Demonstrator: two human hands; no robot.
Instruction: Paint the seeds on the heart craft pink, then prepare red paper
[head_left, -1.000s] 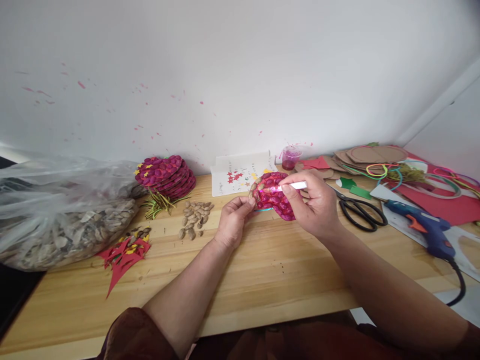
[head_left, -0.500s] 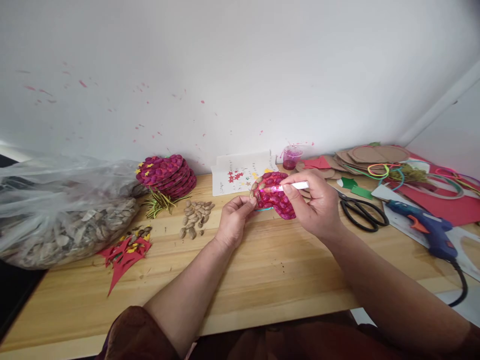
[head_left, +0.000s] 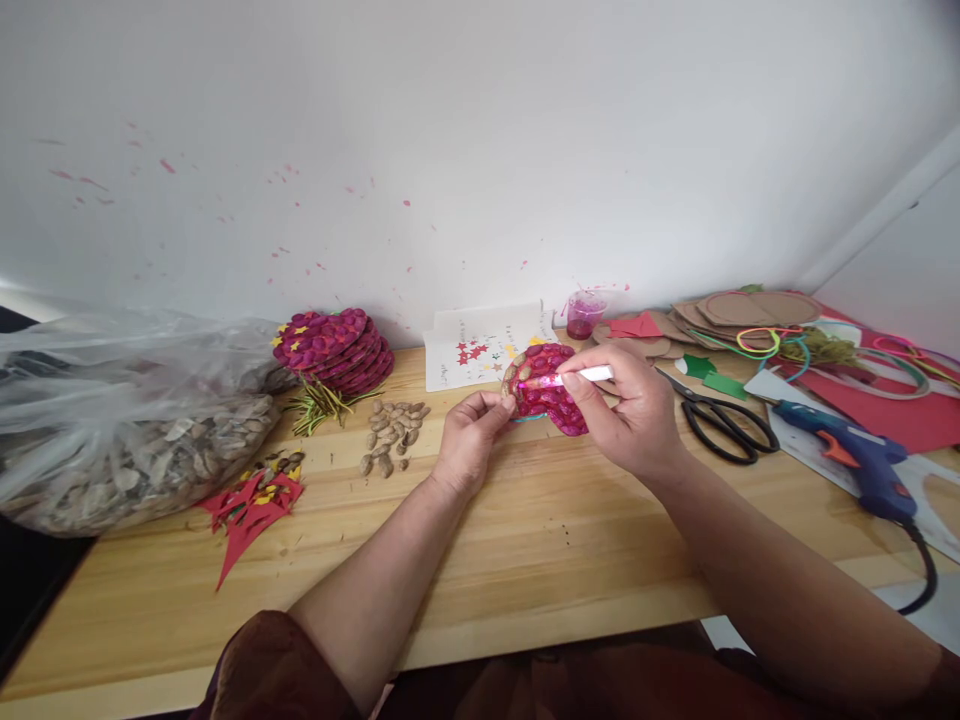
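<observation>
The left hand (head_left: pixel 474 440) pinches a pink craft (head_left: pixel 553 408) by its edge, the right hand (head_left: pixel 634 412) grasping a brush (head_left: pixel 592 374) over it, scissors (head_left: pixel 691 398) beside.

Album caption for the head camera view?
Left hand holds a bumpy magenta piece; right hand holds a white-handled brush to it.

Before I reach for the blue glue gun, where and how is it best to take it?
I would take the blue glue gun by its handle, from the near right side. It lies on its side, nozzle pointing left and cord trailing from the handle's end, so this approach should keep you clear of the nozzle.
</observation>
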